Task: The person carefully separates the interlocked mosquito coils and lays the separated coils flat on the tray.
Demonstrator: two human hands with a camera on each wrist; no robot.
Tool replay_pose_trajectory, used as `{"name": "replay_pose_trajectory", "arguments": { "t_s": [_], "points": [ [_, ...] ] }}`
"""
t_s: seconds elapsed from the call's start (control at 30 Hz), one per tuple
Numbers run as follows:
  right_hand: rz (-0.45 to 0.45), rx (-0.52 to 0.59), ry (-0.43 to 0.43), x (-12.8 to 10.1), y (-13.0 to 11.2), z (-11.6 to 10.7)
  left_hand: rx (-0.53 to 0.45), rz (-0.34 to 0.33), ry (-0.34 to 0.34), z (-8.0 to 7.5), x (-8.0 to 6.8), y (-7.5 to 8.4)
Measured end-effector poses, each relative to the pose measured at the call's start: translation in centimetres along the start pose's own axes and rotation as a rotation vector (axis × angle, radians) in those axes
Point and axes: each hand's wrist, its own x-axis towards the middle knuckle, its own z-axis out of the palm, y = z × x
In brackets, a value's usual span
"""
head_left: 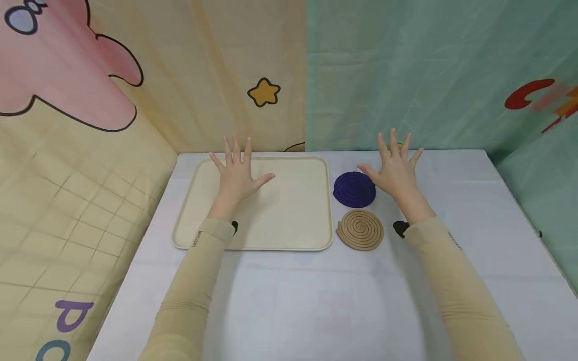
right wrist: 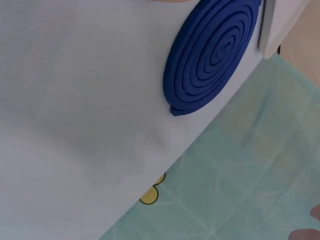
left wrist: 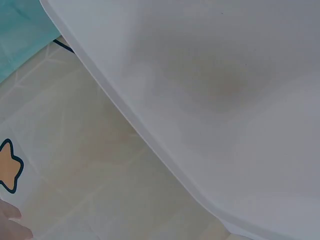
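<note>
Fingers spread wide, my left hand [head_left: 236, 180] hovers over the left part of a cream rectangular tray [head_left: 293, 210] and holds nothing. My right hand [head_left: 397, 173], also spread and bare of any object, is raised just right of a dark blue spiral coil [head_left: 354, 189] that looks like a coiled flat mat or strip. Below that coil lies a tan spiral coil [head_left: 360, 229] of similar size. Both coils lie flat beside the tray's right edge. In the right wrist view the blue coil [right wrist: 215, 55] shows its wound rings and a loose outer end.
A white cloth covers the table [head_left: 298, 296]. Printed curtains hang behind and at both sides, cream [head_left: 203, 75] on the left and green [head_left: 406, 65] on the right, meeting the table's far edge. Dark wrist straps [head_left: 400, 228] are worn near the sleeves.
</note>
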Motion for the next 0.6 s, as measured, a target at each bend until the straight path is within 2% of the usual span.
{"name": "replay_pose_trajectory", "arguments": {
  "t_s": [0.27, 0.6],
  "points": [
    [-0.021, -0.008, 0.006, -0.3, 0.0, -0.6, -0.037, 0.020, 0.026, -0.6, -0.1, 0.2],
    [-0.090, 0.011, 0.010, -1.6, -0.3, -0.4, -0.087, 0.030, 0.020, -0.8, -0.6, 0.0]
  ]
}}
